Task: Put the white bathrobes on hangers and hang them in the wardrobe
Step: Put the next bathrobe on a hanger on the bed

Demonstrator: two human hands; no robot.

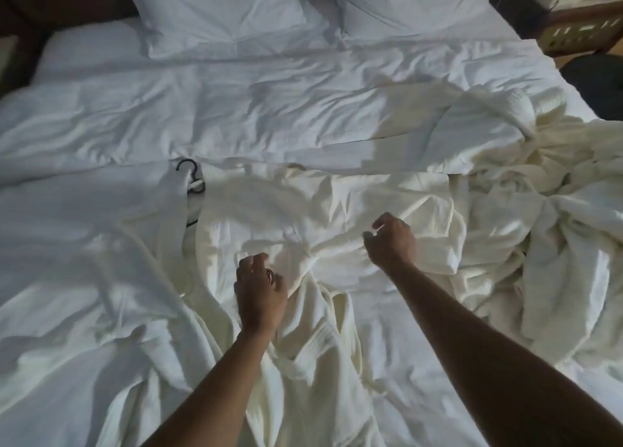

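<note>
White bathrobes: several, uncountable | black hanger: 1 | pillows: 2

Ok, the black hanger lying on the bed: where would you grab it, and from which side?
Probably at the hook of the black hanger: it is the only part clearly showing, with the rest tucked under the collar of the bathrobe on it. Come from above and the headboard side, where the hook lies bare on the duvet. The left hand is nearer.
</note>
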